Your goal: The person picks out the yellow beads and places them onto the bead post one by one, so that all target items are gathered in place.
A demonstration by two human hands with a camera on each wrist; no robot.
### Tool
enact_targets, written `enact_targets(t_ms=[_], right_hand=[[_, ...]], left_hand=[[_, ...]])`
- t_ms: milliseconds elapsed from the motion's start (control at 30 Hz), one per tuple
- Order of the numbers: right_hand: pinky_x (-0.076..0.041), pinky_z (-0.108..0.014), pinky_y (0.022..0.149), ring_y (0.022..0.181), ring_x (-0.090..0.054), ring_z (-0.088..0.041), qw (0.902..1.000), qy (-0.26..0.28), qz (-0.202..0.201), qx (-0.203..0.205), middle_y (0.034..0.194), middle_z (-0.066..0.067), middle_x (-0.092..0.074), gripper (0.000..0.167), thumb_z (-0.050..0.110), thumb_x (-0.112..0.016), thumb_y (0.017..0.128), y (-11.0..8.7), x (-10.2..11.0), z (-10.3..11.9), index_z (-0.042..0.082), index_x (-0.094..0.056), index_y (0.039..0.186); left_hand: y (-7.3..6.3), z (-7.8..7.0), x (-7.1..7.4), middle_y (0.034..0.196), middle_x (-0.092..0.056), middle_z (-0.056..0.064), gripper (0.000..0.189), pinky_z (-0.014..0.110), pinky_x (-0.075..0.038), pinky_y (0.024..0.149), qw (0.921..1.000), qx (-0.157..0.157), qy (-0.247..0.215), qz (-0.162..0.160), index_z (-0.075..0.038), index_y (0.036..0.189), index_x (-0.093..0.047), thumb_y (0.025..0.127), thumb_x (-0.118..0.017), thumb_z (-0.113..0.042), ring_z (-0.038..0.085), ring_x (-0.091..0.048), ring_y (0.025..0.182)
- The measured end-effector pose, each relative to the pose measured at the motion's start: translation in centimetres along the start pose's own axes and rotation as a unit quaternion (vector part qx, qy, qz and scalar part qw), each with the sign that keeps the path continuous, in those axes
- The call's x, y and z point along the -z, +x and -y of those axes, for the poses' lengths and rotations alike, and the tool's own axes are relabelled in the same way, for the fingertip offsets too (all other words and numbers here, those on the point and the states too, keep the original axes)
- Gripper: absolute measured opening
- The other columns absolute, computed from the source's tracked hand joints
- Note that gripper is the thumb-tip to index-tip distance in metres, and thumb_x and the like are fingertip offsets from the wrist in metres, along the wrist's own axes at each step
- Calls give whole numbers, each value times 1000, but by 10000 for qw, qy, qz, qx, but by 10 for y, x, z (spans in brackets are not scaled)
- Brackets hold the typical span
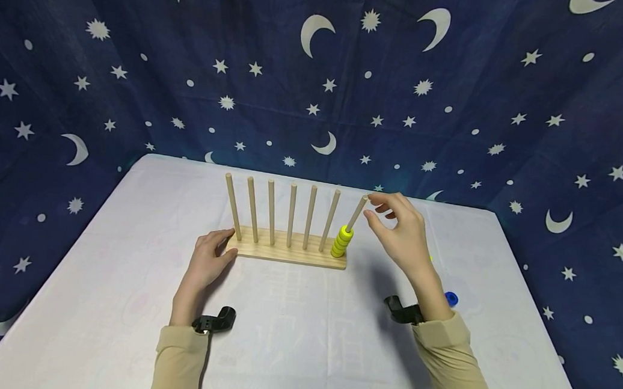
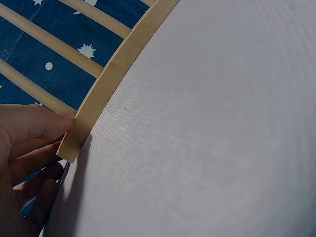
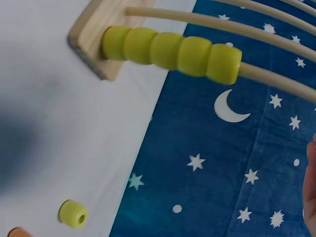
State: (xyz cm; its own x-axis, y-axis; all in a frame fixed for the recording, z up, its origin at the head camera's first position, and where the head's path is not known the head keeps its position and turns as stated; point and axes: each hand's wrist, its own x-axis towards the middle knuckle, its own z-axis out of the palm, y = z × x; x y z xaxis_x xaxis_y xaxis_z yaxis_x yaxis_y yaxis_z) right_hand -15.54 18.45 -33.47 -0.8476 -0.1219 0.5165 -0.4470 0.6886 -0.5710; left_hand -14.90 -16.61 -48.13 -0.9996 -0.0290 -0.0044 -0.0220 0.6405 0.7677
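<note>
A wooden peg stand (image 1: 285, 253) with a row of upright pegs stands on the table. Its left end is held by my left hand (image 1: 210, 260); in the left wrist view the thumb (image 2: 37, 122) lies against the end of the base. Several yellow beads (image 1: 342, 242) are stacked on the rightmost peg (image 1: 357, 213), reaching about halfway up. My right hand (image 1: 403, 234) is at the top of that peg, thumb and forefinger apart and gently curved, with no bead between them. Whether a fingertip touches the peg I cannot tell.
Right of my right wrist lies a blue bead (image 1: 450, 299) on the white table (image 1: 280, 337). The right wrist view shows a loose yellow bead (image 3: 72, 214) and part of an orange bead (image 3: 19, 232). A dark blue curtain (image 1: 279, 35) with moons and stars hangs behind.
</note>
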Motion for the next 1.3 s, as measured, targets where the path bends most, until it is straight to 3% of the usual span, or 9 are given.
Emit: enact_targets(t_ms=[400,1300], right_hand=[[-50,-40,84,95,-61,-22,9970,-490,470,-385,106,-6,-66,27,15,-68,88,-14,11,-25,10,-66,115],[-50,-51,88,99,-60,-31,9785,-1098,1310,-1158,111,-16,-66,29,10,-66,88,-50,37,-127,4,-63,117]], left_hand=[[-2,-1,0,141,-49,20,50,55,-32,110,10000,6,-30,-56,-3,138,-50,92,-61,-16,36,-35,133],[0,0,-1,140,-49,21,51,55,-33,108,10000,-4,-10,-96,-2,138,-49,91,-62,-16,37,-37,131]])
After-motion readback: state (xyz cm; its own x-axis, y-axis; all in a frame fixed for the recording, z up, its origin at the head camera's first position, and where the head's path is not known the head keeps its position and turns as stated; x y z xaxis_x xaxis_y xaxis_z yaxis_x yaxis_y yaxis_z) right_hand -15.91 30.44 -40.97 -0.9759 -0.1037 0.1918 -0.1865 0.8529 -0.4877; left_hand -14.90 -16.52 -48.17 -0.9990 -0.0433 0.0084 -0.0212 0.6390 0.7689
